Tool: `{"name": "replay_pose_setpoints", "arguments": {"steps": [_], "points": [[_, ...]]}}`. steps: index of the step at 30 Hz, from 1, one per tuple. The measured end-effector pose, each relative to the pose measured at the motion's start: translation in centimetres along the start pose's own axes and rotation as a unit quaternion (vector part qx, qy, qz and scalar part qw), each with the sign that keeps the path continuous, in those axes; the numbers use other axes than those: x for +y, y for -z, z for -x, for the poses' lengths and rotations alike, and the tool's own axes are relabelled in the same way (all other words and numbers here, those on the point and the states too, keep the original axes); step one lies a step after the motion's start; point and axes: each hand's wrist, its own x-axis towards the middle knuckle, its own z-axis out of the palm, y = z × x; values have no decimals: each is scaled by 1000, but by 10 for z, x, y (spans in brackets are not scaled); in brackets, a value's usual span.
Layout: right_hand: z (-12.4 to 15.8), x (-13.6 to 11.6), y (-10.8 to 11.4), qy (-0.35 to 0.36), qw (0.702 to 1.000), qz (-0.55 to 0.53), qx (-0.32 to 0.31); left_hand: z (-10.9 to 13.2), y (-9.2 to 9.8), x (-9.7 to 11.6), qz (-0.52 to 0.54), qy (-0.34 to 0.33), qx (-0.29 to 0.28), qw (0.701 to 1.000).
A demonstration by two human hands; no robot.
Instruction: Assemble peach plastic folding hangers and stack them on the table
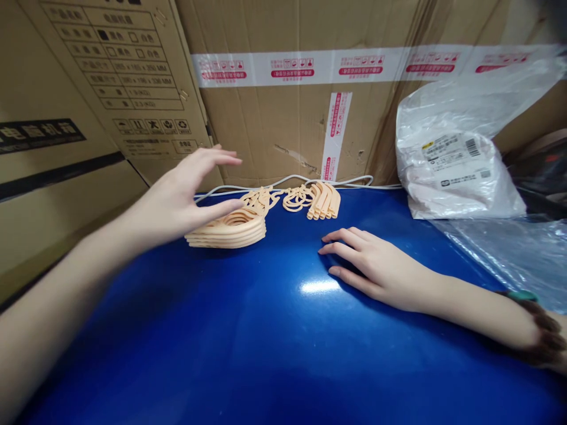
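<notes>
My left hand [195, 186] is raised with thumb and fingers apart, in front of and partly over a stack of peach plastic hangers [230, 236]. Nothing is in it, and it hides the stack's left part. Whether the thumb touches the stack I cannot tell. Hooks [268, 200] of the stacked hangers point to the back right. My right hand [372, 265] lies palm down on the blue table, fingers stretched out and holding nothing. Nearest to it, farther back, are several curved peach tube pieces [325, 200] in a row, with a small heap of peach hooks [296, 198] beside them.
Cardboard boxes [266, 124] wall off the back and left of the blue table [266, 342]. A white cable [301, 178] runs along the back edge. On the right stand a white plastic bag with a label [456, 171] and a clear plastic sheet [522, 254].
</notes>
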Motion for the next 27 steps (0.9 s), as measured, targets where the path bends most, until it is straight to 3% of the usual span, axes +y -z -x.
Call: {"name": "replay_pose_setpoints", "arguments": {"steps": [2, 5, 8, 14, 27], "points": [[0, 0, -1, -11, 1000, 7, 5, 1, -11, 29, 3, -21, 15, 1000], [1, 0, -2, -47, 998, 34, 17, 10, -33, 65, 23, -81, -86, 993], [2, 0, -2, -64, 997, 52, 12, 22, -54, 81, 24, -120, -170, 978], [1, 0, 1, -54, 997, 54, 3, 28, -68, 76, 52, -90, -232, 967], [-3, -4, 6, -72, 997, 37, 5, 26, -65, 75, 66, -84, -234, 966]]}}
